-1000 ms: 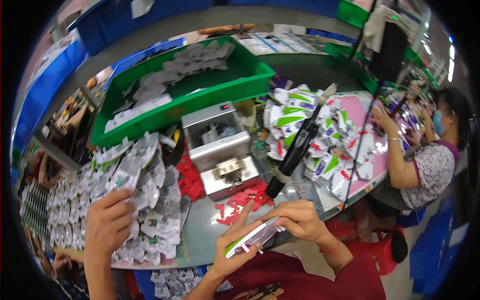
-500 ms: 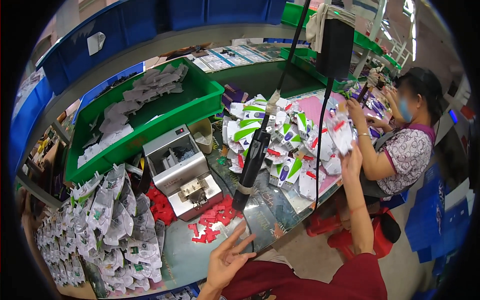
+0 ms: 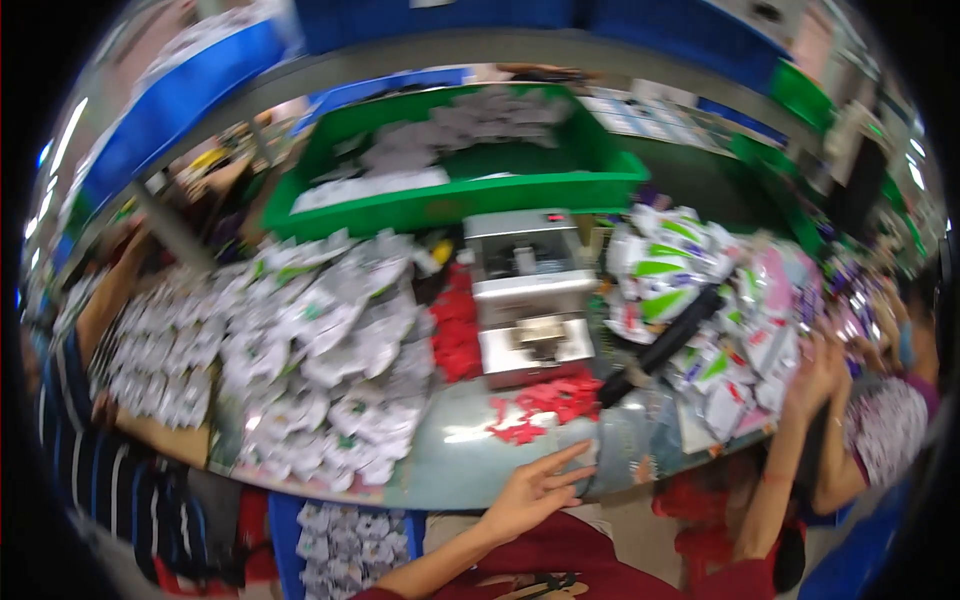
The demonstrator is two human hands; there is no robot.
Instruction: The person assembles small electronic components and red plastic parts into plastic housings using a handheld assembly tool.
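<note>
My left hand (image 3: pixel 537 492) is held just off the table's near edge, fingers apart and holding nothing. Close beyond it lie small red plastic parts (image 3: pixel 540 408) in front of a silver metal machine (image 3: pixel 535 290). My right arm reaches far right, and my right hand (image 3: pixel 815 375) is beside the heap of white, green and purple plastic shells (image 3: pixel 725 395). Motion blur smears its fingers, so any held piece is not discernible. Between the machine and that heap, a black electric screwdriver (image 3: pixel 670 345) slants over the table.
White shells (image 3: pixel 330 350) are piled left, and more red parts (image 3: pixel 455 325) lie beside the machine. A green bin (image 3: pixel 450 200) of white pieces stands behind. A blue crate (image 3: pixel 288 545) sits below the table edge. Co-workers sit at right (image 3: pixel 885 425) and left (image 3: pixel 120 480).
The view has swung left, bringing the left pile and another person into sight. The white shell with a red part, earlier in my right hand, no longer shows clearly. My left hand stays spread.
</note>
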